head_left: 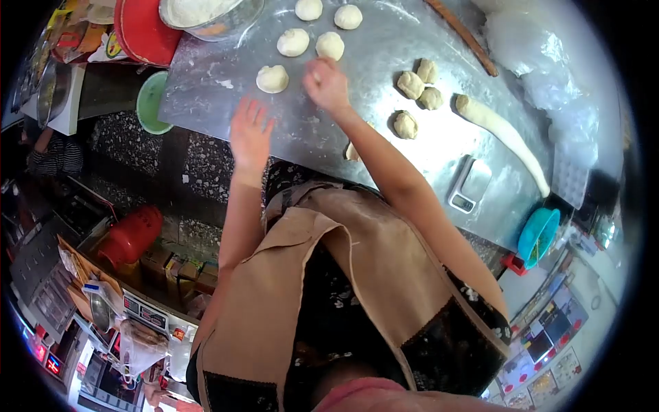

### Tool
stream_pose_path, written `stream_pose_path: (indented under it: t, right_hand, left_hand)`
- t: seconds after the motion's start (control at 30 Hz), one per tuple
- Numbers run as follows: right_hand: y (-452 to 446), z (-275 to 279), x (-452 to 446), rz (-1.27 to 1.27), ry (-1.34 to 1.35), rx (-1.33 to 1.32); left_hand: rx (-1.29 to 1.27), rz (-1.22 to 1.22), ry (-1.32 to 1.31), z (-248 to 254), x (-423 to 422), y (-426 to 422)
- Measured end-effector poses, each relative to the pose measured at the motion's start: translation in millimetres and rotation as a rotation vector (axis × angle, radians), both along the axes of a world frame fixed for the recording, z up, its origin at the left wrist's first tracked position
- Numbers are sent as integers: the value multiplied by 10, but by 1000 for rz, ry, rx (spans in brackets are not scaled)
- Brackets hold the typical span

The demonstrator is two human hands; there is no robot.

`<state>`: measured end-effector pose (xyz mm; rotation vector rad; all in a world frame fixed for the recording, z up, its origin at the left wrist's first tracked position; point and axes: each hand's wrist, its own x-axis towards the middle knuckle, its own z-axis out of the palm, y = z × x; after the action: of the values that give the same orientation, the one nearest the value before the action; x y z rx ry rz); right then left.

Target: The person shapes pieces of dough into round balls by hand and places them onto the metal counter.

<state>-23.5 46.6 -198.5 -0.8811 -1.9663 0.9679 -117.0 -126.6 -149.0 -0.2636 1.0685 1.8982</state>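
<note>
My left hand (250,134) hovers by the near edge of the steel table, fingers spread and holding nothing. Just beyond its fingertips lies a flattened round of dough (272,79). My right hand (325,84) is curled into a fist over the table, with nothing visible in it. Directly past its knuckles sits a smooth white dough ball (330,46); whether they touch I cannot tell. More dough balls (293,42) rest nearby. Rougher dough lumps (410,85) lie to the right. My right forearm partly covers another dough piece (352,152).
A long dough roll (504,130) curves across the right side of the steel table (226,110), near a digital scale (471,184). A wooden rod (467,38) and plastic bags (549,62) are at back right. A metal bowl of flour (213,15) stands at back left.
</note>
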Motion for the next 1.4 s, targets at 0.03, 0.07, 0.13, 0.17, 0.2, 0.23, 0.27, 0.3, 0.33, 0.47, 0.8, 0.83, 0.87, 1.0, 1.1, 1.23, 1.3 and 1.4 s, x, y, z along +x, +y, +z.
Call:
stream_pose_path:
  t: [0.03, 0.07, 0.13, 0.17, 0.2, 0.23, 0.27, 0.3, 0.33, 0.47, 0.8, 0.83, 0.87, 1.0, 1.1, 1.23, 1.3, 1.4]
  right_hand:
    - [-14, -173, -3, 50, -128, 197]
    - [6, -339, -12, 103, -253, 396]
    - [24, -335, -106, 89, -329, 445]
    - [-36, -327, -114, 69, -405, 485]
    - [-72, -311, -145, 65, -412, 477]
    - [-74, -284, -196, 68, -462, 453]
    - [-69, -251, -198, 74, -514, 425]
    - [-29, -190, -185, 129, -512, 349]
    - [54, -166, -160, 207, -457, 269]
    - [428, 316, 883, -63, -226, -106]
    - [-329, 150, 1607, 328, -875, -202]
    - [-306, 280, 1508, 350, -976, -405]
    - [-319, 319, 1516, 347, -963, -396]
    - [-216, 670, 1475, 199, 131, -899]
    - [-131, 1472, 1308, 243, 390, -942]
    - [-143, 1944, 1114, 308, 619, -1040]
    - [-168, 2063, 1065, 253, 637, -1076]
    - [-186, 2249, 1028, 233, 626, -1048]
  left_hand:
    - [-5, -2, -10, -35, -60, -136]
    - [-75, 12, -8, -69, -102, -256]
    - [-148, 28, -12, -85, -114, -300]
    - [-176, 16, -37, -78, -87, -347]
    - [-198, 3, -58, -45, -67, -358]
    - [-207, -11, -79, 29, -36, -308]
    - [-209, -18, -83, 68, -3, -268]
    - [-144, -76, -89, 81, 20, -226]
    - [-79, -136, -97, 78, 41, -188]
    - [-87, -206, 41, 99, 99, -59]
    - [-147, -347, 49, 98, 690, 155]
    - [-187, -399, 79, 74, 736, 153]
    - [-227, -451, 107, 40, 768, 135]
    - [-254, -405, -66, -104, 918, 134]
    - [139, -442, -225, 388, 1084, 410]
    - [565, -258, 554, 1003, 1190, 858]
    - [482, -192, 794, 1302, 1149, 962]
    - [411, -18, 999, 1578, 1089, 1096]
